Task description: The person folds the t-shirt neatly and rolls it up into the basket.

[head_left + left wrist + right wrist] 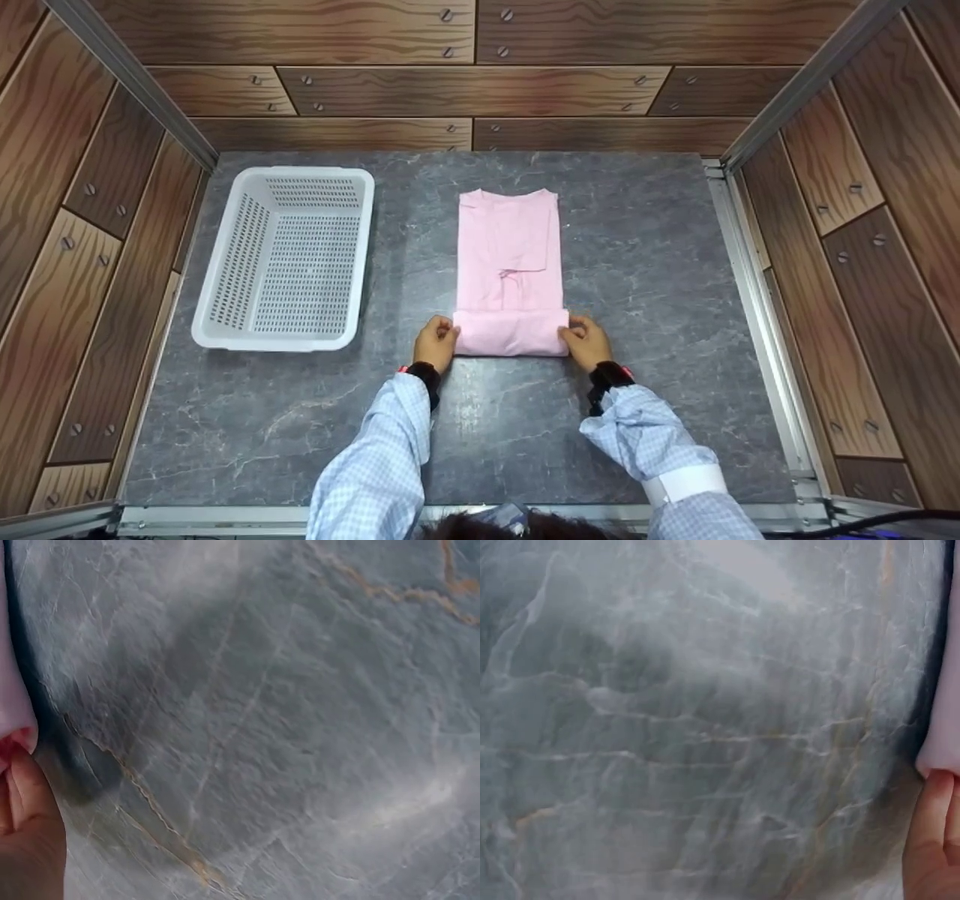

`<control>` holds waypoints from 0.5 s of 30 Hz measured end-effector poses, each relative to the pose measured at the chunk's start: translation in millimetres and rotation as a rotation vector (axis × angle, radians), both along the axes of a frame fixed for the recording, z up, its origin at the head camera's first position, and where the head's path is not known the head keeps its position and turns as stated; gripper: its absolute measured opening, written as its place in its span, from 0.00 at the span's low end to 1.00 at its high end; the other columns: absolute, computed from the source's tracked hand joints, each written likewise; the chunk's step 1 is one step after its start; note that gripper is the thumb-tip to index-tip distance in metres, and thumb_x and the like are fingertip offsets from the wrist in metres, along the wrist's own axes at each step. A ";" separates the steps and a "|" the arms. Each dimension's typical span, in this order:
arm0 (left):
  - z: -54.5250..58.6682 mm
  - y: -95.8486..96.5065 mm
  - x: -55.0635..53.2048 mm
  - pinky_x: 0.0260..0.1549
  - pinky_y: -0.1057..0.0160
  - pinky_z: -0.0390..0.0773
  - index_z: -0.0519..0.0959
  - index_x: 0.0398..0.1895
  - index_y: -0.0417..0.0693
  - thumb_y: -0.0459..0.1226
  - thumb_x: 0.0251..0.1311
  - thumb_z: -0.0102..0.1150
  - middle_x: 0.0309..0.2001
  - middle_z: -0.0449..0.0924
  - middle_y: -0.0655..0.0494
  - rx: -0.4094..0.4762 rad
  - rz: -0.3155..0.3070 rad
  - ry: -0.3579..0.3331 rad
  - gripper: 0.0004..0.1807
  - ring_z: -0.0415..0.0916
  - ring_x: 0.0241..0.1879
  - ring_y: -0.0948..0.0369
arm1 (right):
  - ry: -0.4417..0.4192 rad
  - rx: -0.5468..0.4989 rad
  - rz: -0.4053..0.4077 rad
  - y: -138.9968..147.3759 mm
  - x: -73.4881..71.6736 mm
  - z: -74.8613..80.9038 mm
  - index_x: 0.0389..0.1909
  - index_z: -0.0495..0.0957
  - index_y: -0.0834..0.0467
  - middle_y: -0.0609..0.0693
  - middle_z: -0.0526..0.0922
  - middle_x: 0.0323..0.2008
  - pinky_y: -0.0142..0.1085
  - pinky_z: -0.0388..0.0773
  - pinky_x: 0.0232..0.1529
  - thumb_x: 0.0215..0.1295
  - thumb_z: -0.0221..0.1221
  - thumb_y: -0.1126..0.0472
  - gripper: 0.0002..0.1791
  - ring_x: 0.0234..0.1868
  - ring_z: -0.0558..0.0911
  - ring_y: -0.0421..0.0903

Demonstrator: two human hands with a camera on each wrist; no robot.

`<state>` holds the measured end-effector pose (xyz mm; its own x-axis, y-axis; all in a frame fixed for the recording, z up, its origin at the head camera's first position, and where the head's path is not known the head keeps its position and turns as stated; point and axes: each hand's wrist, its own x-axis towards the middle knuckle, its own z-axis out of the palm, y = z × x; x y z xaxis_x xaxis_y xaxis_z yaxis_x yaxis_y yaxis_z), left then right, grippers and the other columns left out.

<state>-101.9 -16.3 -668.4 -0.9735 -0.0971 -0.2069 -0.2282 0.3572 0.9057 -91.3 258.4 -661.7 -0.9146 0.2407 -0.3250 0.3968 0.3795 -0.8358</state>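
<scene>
Nearest the person, in light checked sleeves (375,442), the left hand (435,343) and right hand (587,343) pinch opposite ends of the folded-over band of a pink garment (506,240), though how far the fingertips reach inside is hard to tell from the wrist views. The garment lies on the grey marbled tabletop (645,240), neckline pointing away, with a white perforated basket (274,344) well to its left and wood-patterned panels (472,90) behind.
</scene>
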 end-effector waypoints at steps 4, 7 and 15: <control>2.4 2.5 -0.1 0.23 0.68 0.62 0.72 0.35 0.40 0.32 0.64 0.56 0.16 0.65 0.62 -0.014 -0.010 -0.039 0.04 0.62 0.19 0.66 | -0.010 0.084 0.002 0.7 1.7 -2.9 0.47 0.77 0.72 0.61 0.85 0.33 0.26 0.70 0.30 0.66 0.57 0.65 0.15 0.27 0.75 0.36; 3.3 3.4 0.5 0.23 0.68 0.61 0.73 0.36 0.42 0.33 0.65 0.55 0.15 0.63 0.63 -0.050 -0.021 -0.055 0.04 0.62 0.18 0.66 | -0.008 0.146 0.000 -0.2 3.0 -4.5 0.43 0.78 0.71 0.61 0.83 0.32 0.29 0.70 0.32 0.65 0.58 0.64 0.13 0.29 0.76 0.43; -4.3 2.2 4.5 0.31 0.61 0.70 0.73 0.34 0.42 0.34 0.63 0.58 0.23 0.73 0.55 -0.166 -0.029 -0.079 0.05 0.71 0.27 0.58 | 0.005 0.265 0.017 -2.8 6.3 -15.2 0.40 0.79 0.69 0.60 0.82 0.31 0.37 0.73 0.36 0.61 0.57 0.63 0.12 0.34 0.80 0.54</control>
